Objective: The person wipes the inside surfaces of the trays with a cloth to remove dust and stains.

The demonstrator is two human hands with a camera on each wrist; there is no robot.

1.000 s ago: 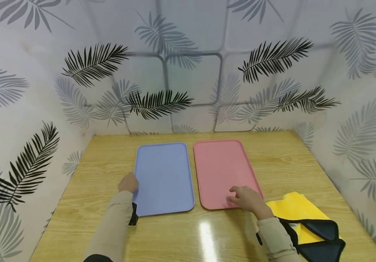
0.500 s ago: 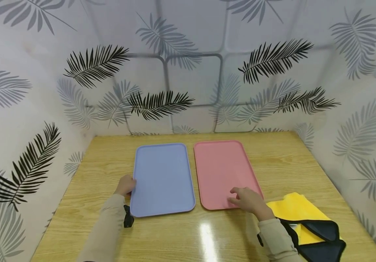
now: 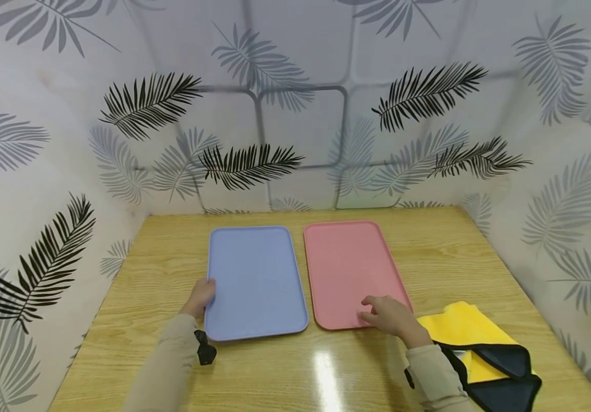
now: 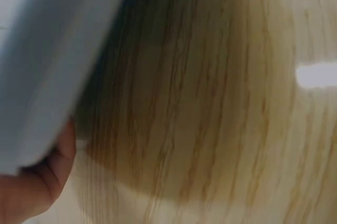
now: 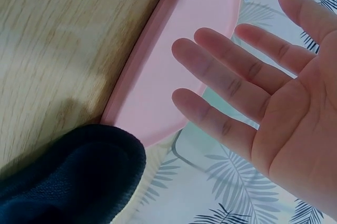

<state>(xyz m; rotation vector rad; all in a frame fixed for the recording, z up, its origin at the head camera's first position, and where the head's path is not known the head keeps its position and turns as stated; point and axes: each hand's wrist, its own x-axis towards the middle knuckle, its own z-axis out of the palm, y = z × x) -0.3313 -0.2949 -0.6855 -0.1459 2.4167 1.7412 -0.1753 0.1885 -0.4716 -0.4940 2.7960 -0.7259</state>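
Observation:
My left hand [image 3: 202, 294] grips the left rim of a shallow blue tray [image 3: 254, 280]. In the left wrist view its curled fingers [image 4: 63, 153] wrap the tray's edge from below, and a shadow on the wood shows that edge raised off the table. A pink tray [image 3: 354, 269] of similar shape lies just to the right. Over its near right corner hovers my right hand [image 3: 393, 317], holding nothing. In the right wrist view, the palm faces the camera, the fingers spread and slightly bent.
A yellow and black fabric item [image 3: 470, 329] lies at the table's right front, close by the right forearm. Leaf-patterned cloth [image 3: 295, 114] surrounds the wooden table [image 3: 259, 377] at the back and sides. The two trays have a narrow gap between them.
The blue tray has shifted slightly left at its left and far edges, with the left hand holding on. The right hand and pink tray stay where they were.

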